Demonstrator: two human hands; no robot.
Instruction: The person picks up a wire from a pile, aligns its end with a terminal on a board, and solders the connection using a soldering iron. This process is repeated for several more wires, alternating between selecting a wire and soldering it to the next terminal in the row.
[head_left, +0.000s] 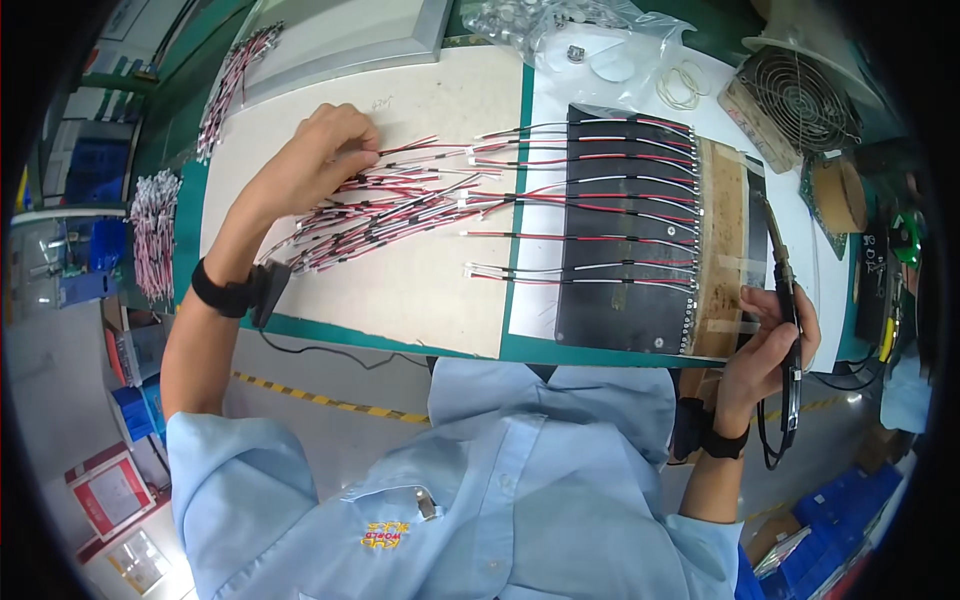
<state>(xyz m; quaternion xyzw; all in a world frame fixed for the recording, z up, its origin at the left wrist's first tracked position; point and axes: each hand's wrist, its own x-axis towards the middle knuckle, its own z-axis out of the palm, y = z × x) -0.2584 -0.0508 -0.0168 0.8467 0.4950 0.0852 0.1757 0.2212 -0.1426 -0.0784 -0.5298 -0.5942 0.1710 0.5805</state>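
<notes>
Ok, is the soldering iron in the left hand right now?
No, the right hand holds the soldering iron, while the left hand is at the loose wires.

Yellow and pink lettering (385, 535) stood on the chest of the light-blue shirt (500, 500), upside down in view.

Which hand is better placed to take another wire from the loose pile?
The left hand looks better placed: it is right at the upper edge of the loose pile, while the right hand holds a soldering iron on the other side of the black board.
</notes>
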